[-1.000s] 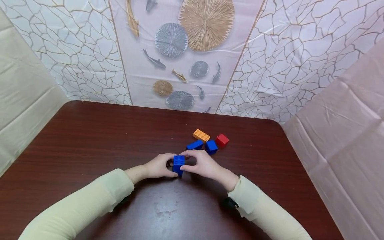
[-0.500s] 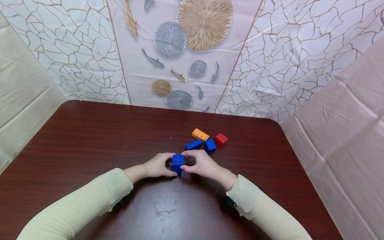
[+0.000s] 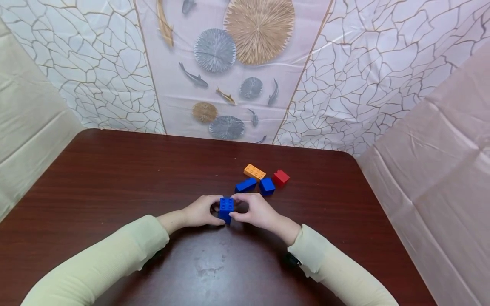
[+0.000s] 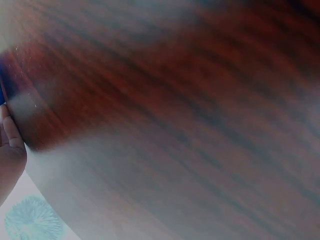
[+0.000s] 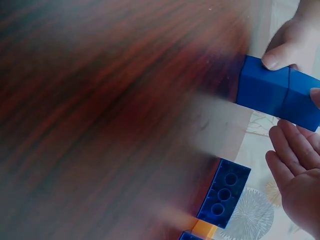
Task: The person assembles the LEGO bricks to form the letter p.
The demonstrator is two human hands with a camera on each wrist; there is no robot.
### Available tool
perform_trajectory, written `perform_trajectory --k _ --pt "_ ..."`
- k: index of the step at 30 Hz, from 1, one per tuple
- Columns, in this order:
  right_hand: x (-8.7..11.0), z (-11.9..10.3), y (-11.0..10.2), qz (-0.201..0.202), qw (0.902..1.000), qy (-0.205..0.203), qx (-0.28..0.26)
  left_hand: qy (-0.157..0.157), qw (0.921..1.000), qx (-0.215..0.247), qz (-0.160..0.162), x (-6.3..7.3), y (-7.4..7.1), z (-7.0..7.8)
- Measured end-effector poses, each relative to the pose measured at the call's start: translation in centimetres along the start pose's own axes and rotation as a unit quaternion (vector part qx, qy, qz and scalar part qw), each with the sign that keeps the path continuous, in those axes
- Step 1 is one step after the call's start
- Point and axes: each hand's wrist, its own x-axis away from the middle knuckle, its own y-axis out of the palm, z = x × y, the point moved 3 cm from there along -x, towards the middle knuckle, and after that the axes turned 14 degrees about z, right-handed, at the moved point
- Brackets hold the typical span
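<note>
Two blue building bricks stand stacked upright on the table near its middle, between the two hands. The left hand (image 3: 200, 211) pinches the lower brick (image 5: 262, 87) from the left, its thumb on the near side. From the right, the right hand (image 3: 261, 211) pinches the upper brick (image 3: 226, 203) between thumb and fingers. In the right wrist view a seam shows where the bricks meet, and the right hand's fingers (image 5: 295, 150) lie along the upper one. The left wrist view catches only some fingers (image 4: 11, 132) and a sliver of blue at its left edge.
Beyond the right hand lie an orange brick (image 3: 254, 171), a long blue brick (image 3: 246, 185) on its side, a smaller blue brick (image 3: 267, 186) and a red brick (image 3: 281, 177). The dark wooden table (image 3: 126, 174) meets patterned cloth walls (image 3: 115, 76) behind and at the sides.
</note>
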Motion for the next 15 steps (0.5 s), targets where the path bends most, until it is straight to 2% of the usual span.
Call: perform_trajectory --k 15 --pt "0.16 0.12 0.01 0.003 0.9998 -0.010 0.019 0.012 0.9999 -0.005 -0.006 0.28 -0.41 0.35"
